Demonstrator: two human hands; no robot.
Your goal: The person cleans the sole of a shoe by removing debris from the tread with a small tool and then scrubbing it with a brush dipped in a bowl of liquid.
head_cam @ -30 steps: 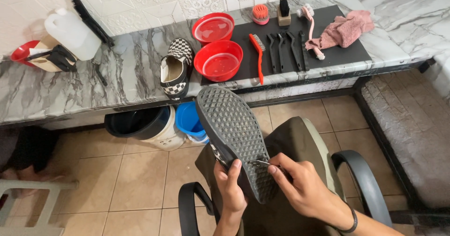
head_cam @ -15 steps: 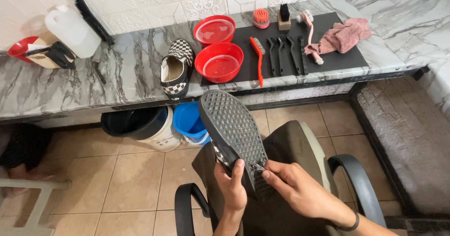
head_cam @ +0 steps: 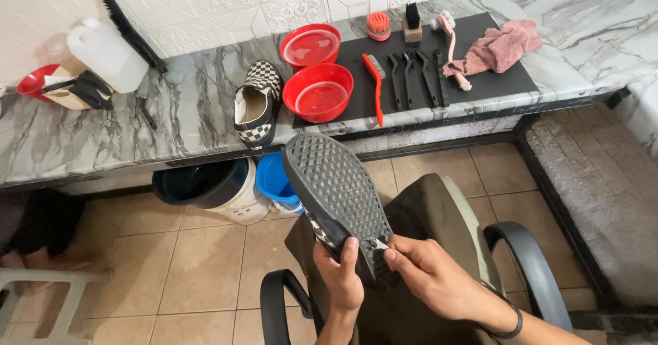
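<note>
My left hand (head_cam: 341, 276) grips a checkered shoe (head_cam: 334, 187) by its heel, the dark waffle-patterned sole turned up towards me. My right hand (head_cam: 432, 280) pinches a small thin metal pick (head_cam: 379, 244), its tip pressed into the tread near the heel. Both hands are over my lap, above a chair with black armrests (head_cam: 524, 263). The matching checkered shoe (head_cam: 257, 103) lies on the marble counter (head_cam: 137, 122) ahead.
On a black mat (head_cam: 493, 78) on the counter lie two red bowls (head_cam: 319, 91), several brushes (head_cam: 411, 78) and a pink cloth (head_cam: 497, 43). A white jug (head_cam: 106, 50) stands at the left. Under the counter sit a dark bucket (head_cam: 202, 180) and a blue one (head_cam: 277, 177).
My right hand with the pick has shifted slightly left along the heel tread. The shoe's toe has swung a little.
</note>
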